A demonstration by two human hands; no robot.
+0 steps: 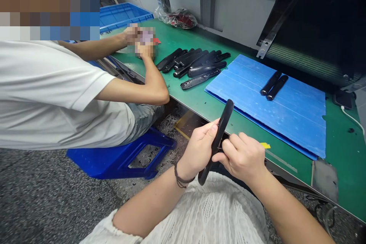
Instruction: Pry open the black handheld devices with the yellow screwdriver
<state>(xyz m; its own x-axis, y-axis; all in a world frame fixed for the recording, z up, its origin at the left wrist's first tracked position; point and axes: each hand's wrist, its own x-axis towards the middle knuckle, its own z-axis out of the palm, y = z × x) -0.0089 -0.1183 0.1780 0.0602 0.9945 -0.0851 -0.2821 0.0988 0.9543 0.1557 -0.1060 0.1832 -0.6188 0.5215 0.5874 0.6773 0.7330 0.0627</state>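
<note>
My left hand (201, 145) is closed around a long, curved black plastic casing (224, 120), held tilted above my lap at the table's front edge. My right hand (243, 156) is curled in a fist against the casing's right side. From behind that fist sticks a yellow end (265, 145), seemingly of a slim tool whose middle my fingers hide. A small dark tip shows between the fist and the casing. Two similar black casings (277, 87) lie side by side on a blue plastic sheet (297, 122) beyond my hands.
Several black casings (197, 61) are heaped on the green table (188, 101). On the left a co-worker in a white shirt (51, 95) sits on a blue stool (114, 160), hands blurred. A blue crate (126, 13), a clear plastic bag (183, 19) and a phone (324, 179) are around.
</note>
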